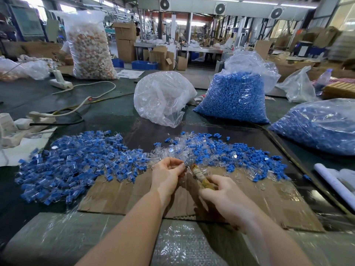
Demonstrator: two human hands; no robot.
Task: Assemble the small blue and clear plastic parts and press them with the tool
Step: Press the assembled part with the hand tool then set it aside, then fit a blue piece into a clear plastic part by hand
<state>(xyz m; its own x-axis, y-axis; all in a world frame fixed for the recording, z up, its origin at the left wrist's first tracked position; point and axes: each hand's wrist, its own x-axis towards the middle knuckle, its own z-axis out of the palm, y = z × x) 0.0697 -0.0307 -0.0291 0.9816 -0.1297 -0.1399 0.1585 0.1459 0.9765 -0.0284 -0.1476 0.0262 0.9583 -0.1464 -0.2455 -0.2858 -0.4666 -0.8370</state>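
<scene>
Cardboard point(123, 196) lies beneath our hands. Our left hand point(167, 175) pinches a small clear part point(185, 167) in curled fingertips; our right hand point(224, 198) grips a yellow-handled tool point(201, 178), its metal tip touching that part. Left of the left hand spreads a heap of blue-and-clear pieces point(76, 162); just beyond both hands lie loose clear and blue parts point(211, 148). Farther off stand a clear bag point(163, 96) and two bags of blue parts point(234, 96), to the right.

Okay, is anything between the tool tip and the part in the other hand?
Nothing visible. The tool in the right hand points straight at the small part pinched by the left hand, tip right at it.
</scene>
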